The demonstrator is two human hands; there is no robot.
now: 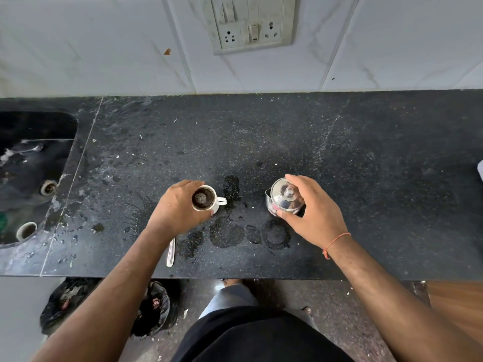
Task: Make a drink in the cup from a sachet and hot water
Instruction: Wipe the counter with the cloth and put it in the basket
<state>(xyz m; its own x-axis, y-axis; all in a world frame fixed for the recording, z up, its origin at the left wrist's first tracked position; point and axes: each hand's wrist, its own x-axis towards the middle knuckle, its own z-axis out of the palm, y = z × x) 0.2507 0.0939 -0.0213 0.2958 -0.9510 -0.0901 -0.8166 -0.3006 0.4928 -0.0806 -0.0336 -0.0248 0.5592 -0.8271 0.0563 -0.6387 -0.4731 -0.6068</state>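
While the left hand (180,206) wraps the white cup (206,199) of dark drink on the worktop (366,152), the right hand (313,212) grips the steel-lidded jug (283,198) nearby; lift it slowly (puddles around), keeping the cup steady.

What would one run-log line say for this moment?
left hand: grips cup | cup: dark drink | right hand: holds lidded jug | spoon: on counter

A plain, well-used kitchen.
A speckled black stone countertop (339,152) holds a sunken black sink (31,178) at its left, backed by white marble-look wall tiles (104,48) and a grimy white socket-and-switch plate (251,24).
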